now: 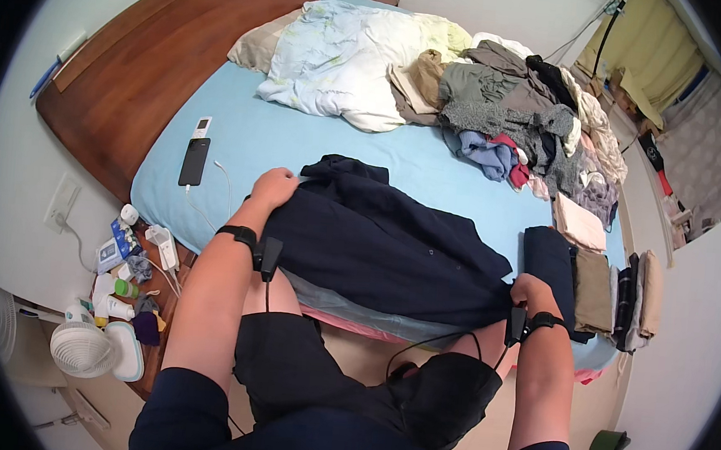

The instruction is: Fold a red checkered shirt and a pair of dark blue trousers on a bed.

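Observation:
A dark navy garment [378,245], long and with small buttons, lies spread across the near edge of the bed. At its left end, near the collar, my left hand [273,187] grips the fabric. My right hand [532,291] pinches the garment's lower right corner, close beside a folded navy garment [547,263]. Both wrists wear black straps with small devices and cables. The fingertips of each hand are partly hidden by cloth or by the hand itself.
Folded clothes [594,291] stand in a row at the bed's right edge. Behind them rises a heap of loose clothes [507,103]. A phone [194,162] with a charging cable lies on the blue sheet [260,133]. At left, a cluttered nightstand [158,286] and a white fan [83,348].

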The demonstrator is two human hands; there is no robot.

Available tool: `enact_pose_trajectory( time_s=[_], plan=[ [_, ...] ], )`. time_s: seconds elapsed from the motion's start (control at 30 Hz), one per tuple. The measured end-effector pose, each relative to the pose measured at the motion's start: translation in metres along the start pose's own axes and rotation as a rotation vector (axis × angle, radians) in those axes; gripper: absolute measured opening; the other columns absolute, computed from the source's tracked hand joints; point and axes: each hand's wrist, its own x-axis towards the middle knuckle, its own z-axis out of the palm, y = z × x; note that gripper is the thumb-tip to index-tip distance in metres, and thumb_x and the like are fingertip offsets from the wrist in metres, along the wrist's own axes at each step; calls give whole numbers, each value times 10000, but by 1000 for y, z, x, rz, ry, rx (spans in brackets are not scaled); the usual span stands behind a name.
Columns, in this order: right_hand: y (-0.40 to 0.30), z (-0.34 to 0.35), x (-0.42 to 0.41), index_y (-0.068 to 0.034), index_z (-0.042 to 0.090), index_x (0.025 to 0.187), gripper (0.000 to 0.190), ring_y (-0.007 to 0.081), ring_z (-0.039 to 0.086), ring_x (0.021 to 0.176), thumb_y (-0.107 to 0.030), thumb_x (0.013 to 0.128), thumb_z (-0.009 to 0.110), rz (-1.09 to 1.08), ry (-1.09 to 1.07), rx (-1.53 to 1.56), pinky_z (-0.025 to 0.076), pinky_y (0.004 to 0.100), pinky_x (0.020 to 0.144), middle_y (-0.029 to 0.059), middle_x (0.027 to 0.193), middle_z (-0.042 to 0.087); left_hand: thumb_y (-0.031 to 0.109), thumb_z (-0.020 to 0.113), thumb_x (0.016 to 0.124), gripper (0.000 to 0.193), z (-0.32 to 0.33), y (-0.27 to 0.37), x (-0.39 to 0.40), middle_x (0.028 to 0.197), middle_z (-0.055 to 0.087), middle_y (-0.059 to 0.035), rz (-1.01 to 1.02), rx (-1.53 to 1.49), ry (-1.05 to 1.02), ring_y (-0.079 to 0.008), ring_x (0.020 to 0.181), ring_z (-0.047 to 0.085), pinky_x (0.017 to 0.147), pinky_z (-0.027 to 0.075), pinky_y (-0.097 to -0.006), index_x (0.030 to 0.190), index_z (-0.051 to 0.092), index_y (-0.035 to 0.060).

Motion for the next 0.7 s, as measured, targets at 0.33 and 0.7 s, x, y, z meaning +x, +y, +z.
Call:
enact_pose_trajectory(
  time_s=[0.33, 0.7],
  plan=[
    [-5, 27, 14, 2, 692, 1141, 534, 261, 671, 991, -226, 689, 862, -257, 241, 646, 509, 384, 907, 145, 1075, 705, 520, 751, 771, 690, 35, 53, 12, 1225, 651, -240, -17, 253, -389, -370, 1120, 639, 970, 498, -411, 1166, 680, -42],
    [18, 6, -5, -106, 645, 966, 264, 187, 561, 775, -29, 726, 723, -366, 1, 984, 457, 375, 702, 7, 816, 578, 415, 664, 914, 490, -71, 57, -6, 1088, 707, -111, -65, -427, -424, -219, 950, 676, 869, 503, -358, 1130, 685, -25]
  ],
)
